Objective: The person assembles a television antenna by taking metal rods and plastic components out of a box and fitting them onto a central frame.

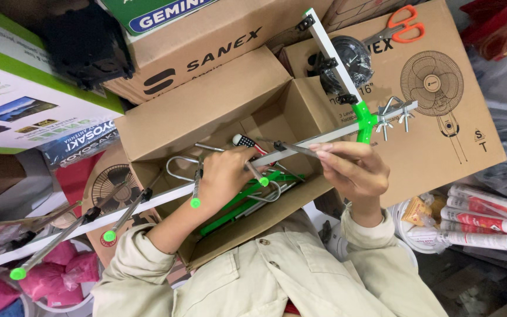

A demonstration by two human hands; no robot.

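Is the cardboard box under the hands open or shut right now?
Open. The cardboard box has its flaps folded outward, and its inside shows green rods and a bent metal loop lying within.

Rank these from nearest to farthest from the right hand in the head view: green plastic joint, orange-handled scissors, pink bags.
From the right hand, which grips the white boom:
1. green plastic joint, just above the hand on the white boom.
2. orange-handled scissors, on the fan box at the upper right.
3. pink bags, at the far lower left.
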